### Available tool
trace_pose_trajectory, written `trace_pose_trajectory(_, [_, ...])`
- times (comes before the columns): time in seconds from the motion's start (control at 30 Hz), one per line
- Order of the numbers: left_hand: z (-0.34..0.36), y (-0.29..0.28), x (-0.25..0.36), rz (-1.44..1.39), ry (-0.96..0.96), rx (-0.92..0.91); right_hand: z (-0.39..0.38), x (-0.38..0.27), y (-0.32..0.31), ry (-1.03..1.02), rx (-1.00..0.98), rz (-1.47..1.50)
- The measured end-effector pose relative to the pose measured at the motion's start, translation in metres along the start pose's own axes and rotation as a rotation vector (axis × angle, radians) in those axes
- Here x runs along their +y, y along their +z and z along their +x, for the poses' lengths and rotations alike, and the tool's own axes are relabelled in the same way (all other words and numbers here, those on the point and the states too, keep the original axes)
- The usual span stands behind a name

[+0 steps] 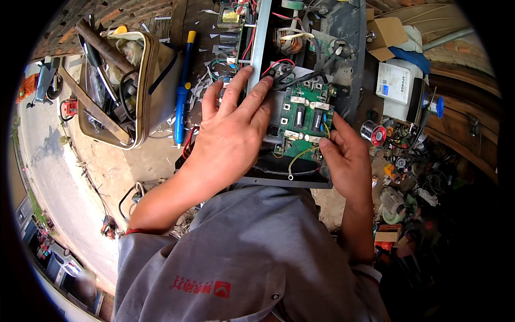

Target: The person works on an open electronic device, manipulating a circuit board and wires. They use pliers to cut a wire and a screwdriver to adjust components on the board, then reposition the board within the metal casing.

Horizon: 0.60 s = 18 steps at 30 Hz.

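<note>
A green circuit board [306, 121] with white resistors and dark parts lies in the lower part of an open metal chassis [348, 48]. My right hand [347, 159] pinches the board's right edge between thumb and fingers, close to a yellow-green wire [298, 158] that ends in a ring terminal. My left hand [234, 119] is open, its fingers stretched over the pale metal rail [259, 40] of the chassis. One fingertip rests near black cables [300, 80] at the board's upper left; the left thumb is mostly hidden.
A blue desoldering pump [182, 102] lies left of the chassis, beside an open tool bag [145, 86]. Paper scraps litter the work surface. A solder spool [374, 133], a white box [393, 82] and an open cardboard box [387, 36] stand at the right, above mixed parts.
</note>
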<state>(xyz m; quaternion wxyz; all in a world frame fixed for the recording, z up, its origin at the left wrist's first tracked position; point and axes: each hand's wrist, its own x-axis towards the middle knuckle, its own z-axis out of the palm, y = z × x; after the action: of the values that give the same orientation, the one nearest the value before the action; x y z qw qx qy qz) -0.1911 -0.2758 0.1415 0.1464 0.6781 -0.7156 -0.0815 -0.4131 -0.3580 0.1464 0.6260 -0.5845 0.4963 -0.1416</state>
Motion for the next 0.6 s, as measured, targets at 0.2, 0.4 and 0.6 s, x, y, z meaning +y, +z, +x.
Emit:
trace_pose_trajectory(0.2, [0.008, 0.015, 0.002, 0.077, -0.143, 0.052, -0.005, 0.003, 0.005, 0.006, 0.086, -0.007])
trace_pose_trajectory(0.4, [0.007, 0.019, -0.002, -0.141, -0.149, 0.03, -0.001, -0.004, 0.007, 0.021, 0.066, -0.057])
trace_pose_trajectory(0.6, [0.009, 0.016, -0.003, -0.227, -0.193, -0.026, 0.002, -0.009, 0.004, 0.06, 0.042, -0.079])
